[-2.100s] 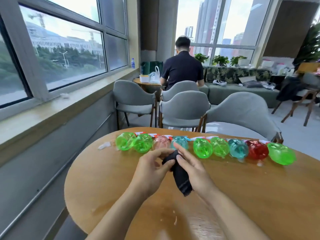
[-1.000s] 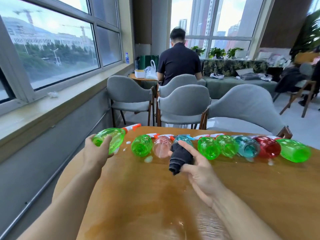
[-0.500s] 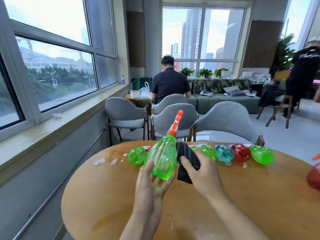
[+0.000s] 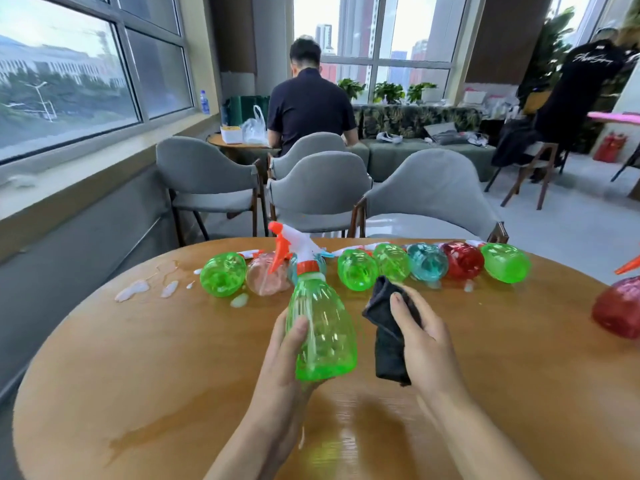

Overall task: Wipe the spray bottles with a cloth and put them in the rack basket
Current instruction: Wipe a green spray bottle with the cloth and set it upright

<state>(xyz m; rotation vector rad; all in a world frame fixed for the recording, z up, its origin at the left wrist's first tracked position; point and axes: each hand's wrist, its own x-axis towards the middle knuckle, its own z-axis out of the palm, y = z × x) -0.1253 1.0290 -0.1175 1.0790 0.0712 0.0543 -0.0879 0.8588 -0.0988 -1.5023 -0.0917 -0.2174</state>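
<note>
My left hand (image 4: 282,362) grips a green spray bottle (image 4: 320,327) by its base and holds it upright over the round wooden table (image 4: 138,375), its white and orange trigger head pointing away from me. Just right of it, my right hand (image 4: 424,341) holds a folded dark cloth (image 4: 386,334), a small gap apart from the bottle. Several more spray bottles lie in a row across the far side of the table: a green one (image 4: 223,273), a pink one (image 4: 265,275), a teal one (image 4: 427,261), a red one (image 4: 462,259) and other greens. No rack basket is in view.
White foam patches (image 4: 133,291) and a wet streak mark the table's left part. Another red bottle (image 4: 620,308) sits at the right edge. Grey chairs (image 4: 429,195) stand beyond the table, a seated person (image 4: 308,105) behind them, and a window sill runs along the left.
My left hand took the leftmost green bottle from the row and brought it upright to the table's middle. The cloth in my right hand has drawn slightly away from the bottle.
</note>
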